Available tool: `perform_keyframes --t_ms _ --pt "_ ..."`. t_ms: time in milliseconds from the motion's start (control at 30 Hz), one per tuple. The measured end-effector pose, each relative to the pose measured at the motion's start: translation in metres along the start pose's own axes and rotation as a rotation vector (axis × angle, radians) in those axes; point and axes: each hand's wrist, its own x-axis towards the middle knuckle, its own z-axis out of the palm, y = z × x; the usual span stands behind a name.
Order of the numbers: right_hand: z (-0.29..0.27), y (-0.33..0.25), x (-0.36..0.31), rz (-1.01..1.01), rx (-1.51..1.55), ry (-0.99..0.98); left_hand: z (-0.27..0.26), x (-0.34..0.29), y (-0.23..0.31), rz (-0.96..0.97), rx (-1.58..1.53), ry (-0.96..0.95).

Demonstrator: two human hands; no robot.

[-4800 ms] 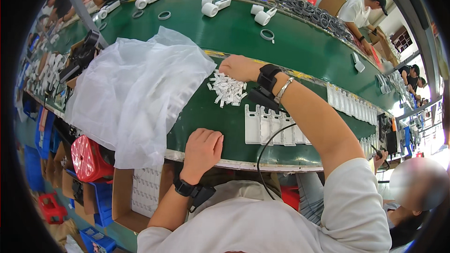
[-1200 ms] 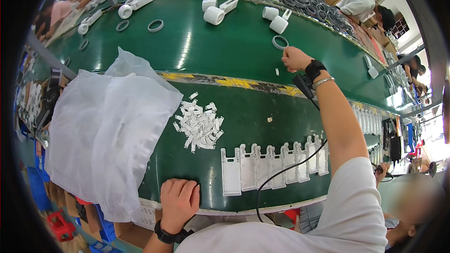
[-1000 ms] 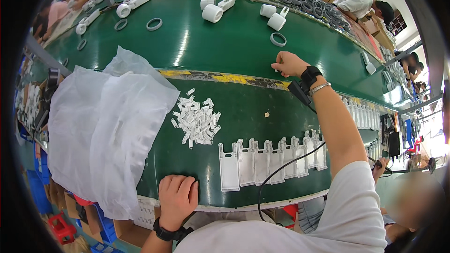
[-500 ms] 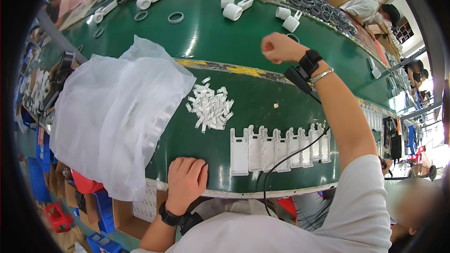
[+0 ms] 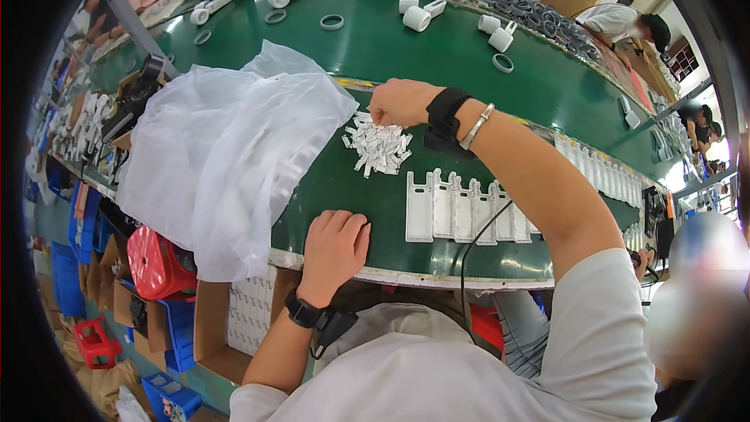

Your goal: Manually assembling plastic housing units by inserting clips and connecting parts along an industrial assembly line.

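My right hand reaches over the far edge of a heap of small white plastic pieces. Its fingers point down and are drawn together against the heap; whatever is between the fingertips is hidden. Below and right of the heap stands a row of flat white plastic plates, lined up side by side and overlapping. My left hand rests palm down by the bench's near edge, with its thumb apart and nothing in it. A translucent white plastic sheet or bag covers the bench to the left.
Beyond a worn yellow strip runs a green belt with white cylindrical parts and grey rings. A black cable hangs from my right wrist across the plates. An open cardboard box stands below the bench. Other people work around.
My right hand has come left and nearer, from above the green belt to the small-piece heap. My left hand stays resting on the bench. The whole view has shifted somewhat.
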Motion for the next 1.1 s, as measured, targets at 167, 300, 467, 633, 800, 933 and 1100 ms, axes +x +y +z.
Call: perform_keyframes --t_ms 167,300,467,633,800,933,1100 --pt "-0.042 -0.012 -0.013 -0.204 -0.369 0.197 0.001 0.001 0.0 0.019 -0.013 0.005" --pt "-0.105 -0.053 -0.059 -0.164 -0.683 0.352 0.002 0.0 0.001 0.05 -0.009 0.022" --pt "-0.141 -0.091 -0.156 -0.397 -0.448 0.462 0.002 -0.002 -0.001 0.075 -0.045 0.043" --pt "-0.055 -0.161 -0.285 -0.403 0.037 0.671 0.0 -0.002 -0.01 -0.089 -0.313 0.0" --pt "0.091 -0.156 -0.291 -0.441 0.54 0.731 -0.044 -0.007 0.07 -0.175 -1.019 -0.123" --pt "0.158 -0.126 -0.289 -0.018 1.217 0.832 -0.042 -0.019 0.122 -0.201 -1.122 -0.331" --pt "0.185 -0.117 -0.305 0.079 1.232 0.926 -0.017 -0.035 0.147 -0.233 -1.274 -0.382"
